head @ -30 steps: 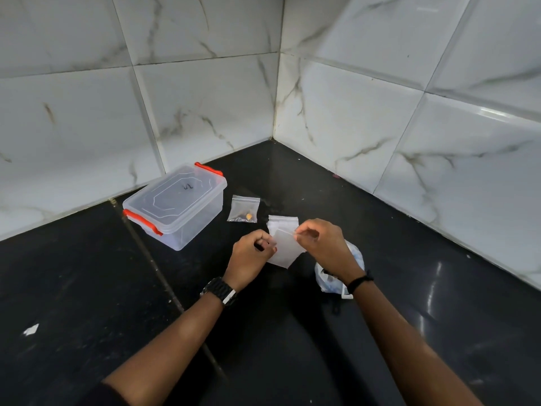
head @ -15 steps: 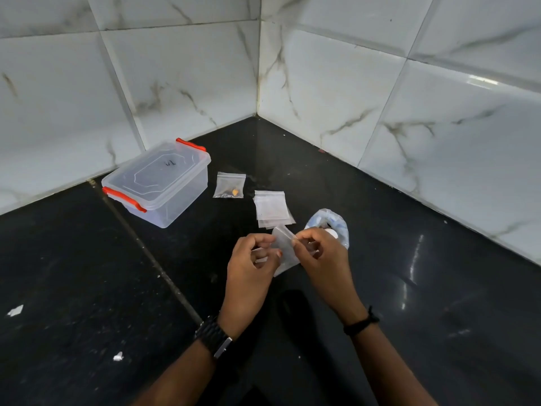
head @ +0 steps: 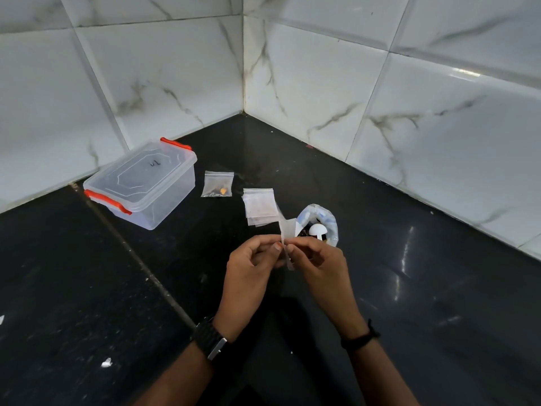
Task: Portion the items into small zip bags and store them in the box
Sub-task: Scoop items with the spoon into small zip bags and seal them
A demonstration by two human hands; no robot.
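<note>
Pinching an empty zip bag (head: 285,238) edge-on between left hand (head: 251,276) and right hand (head: 319,271), above the counter (head: 87,288) near the item pouch (head: 319,222); best to rub the lips apart gently, box (head: 140,183) lidded

both forearms run off the bottom edge. the small zip bag (head: 286,240) is seen nearly edge-on between the left hand (head: 251,268) and right hand (head: 319,266), so whether its mouth is open cannot be told, and the fingertips hide its middle. the contents of the open plastic bag (head: 329,219) are partly hidden behind the zip bag. the items in the filled zip bag (head: 218,184) are too small to identify. the mark on the box (head: 140,186) lid is illegible.
</note>
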